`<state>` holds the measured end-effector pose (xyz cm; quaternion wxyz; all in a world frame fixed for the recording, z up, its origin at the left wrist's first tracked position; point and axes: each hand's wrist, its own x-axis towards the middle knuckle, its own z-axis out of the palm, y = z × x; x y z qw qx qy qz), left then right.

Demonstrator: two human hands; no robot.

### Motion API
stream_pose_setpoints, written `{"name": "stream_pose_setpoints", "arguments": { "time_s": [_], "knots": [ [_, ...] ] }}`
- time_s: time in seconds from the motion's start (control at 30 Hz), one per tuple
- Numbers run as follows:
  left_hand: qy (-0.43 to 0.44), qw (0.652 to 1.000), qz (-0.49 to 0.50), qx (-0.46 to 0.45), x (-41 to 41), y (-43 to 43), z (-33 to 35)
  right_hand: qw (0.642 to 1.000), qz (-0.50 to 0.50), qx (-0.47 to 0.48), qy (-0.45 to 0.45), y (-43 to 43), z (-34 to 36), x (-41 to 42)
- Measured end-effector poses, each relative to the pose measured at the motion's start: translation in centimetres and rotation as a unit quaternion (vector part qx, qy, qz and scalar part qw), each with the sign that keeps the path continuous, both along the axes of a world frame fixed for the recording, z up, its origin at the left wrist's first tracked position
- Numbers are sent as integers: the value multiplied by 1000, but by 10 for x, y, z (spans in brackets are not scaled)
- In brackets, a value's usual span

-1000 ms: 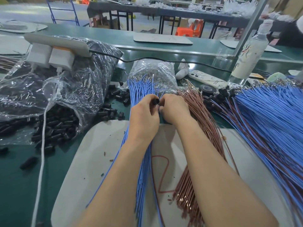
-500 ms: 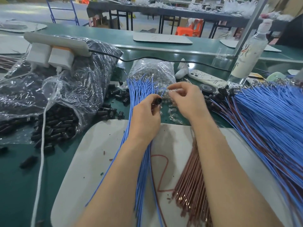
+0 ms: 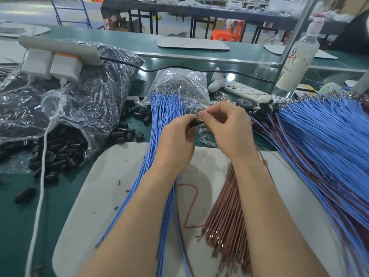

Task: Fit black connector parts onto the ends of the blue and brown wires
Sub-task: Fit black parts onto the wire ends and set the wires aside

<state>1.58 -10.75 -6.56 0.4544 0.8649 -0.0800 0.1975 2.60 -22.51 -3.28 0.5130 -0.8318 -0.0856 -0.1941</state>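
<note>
In the head view, the only one given, a black connector part (image 3: 194, 123) is pinched between the thumb and curled fingers of the left hand (image 3: 175, 142). The right hand (image 3: 229, 128) is held close against it, thumb and forefinger pressed together in a fine pinch at the part's open end, the other fingers loosely curled. What is pinched is too small to be made out. A single brown wire (image 3: 264, 162) is seen trailing out below the right wrist, so its tip is judged to be what is held.

The blue wires (image 3: 163, 108) are laid in a bundle beyond the left hand and back under its forearm, on a white board (image 3: 95, 196). The brown wires (image 3: 225, 216) lie under the right forearm. Loose black parts (image 3: 60, 150) are spilled from a plastic bag (image 3: 83, 108) well to the left of the left hand. A large sheaf (image 3: 319, 146) of blue and brown wires is spread to the right of the right hand.

The part is judged small, light, rigid and smooth, so easily dropped; it is best held by its sides, with the opening left free. The wires are judged thin and limp, likely to buckle if pushed from far back, so a grip just behind the tip is called for
</note>
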Motion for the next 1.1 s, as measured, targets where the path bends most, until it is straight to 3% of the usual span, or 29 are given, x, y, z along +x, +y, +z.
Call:
{"name": "stream_pose_setpoints", "arguments": {
  "time_s": [0.37,0.83,0.9,1.03,1.1],
  "knots": [
    [-25,997,-4,69,-5,0,4,997,-11,-64,-28,-5,-1,0],
    [-4,998,-30,53,-8,1,8,1000,-14,15,16,-2,-9,1],
    [-6,999,-32,42,-7,1,7,998,-16,50,38,0,-12,1],
    [-5,999,-33,30,-6,-1,5,967,44,213,134,-4,-11,1],
    [1,999,-32,28,-5,-1,5,960,71,213,167,-8,-10,2]
  ]
}}
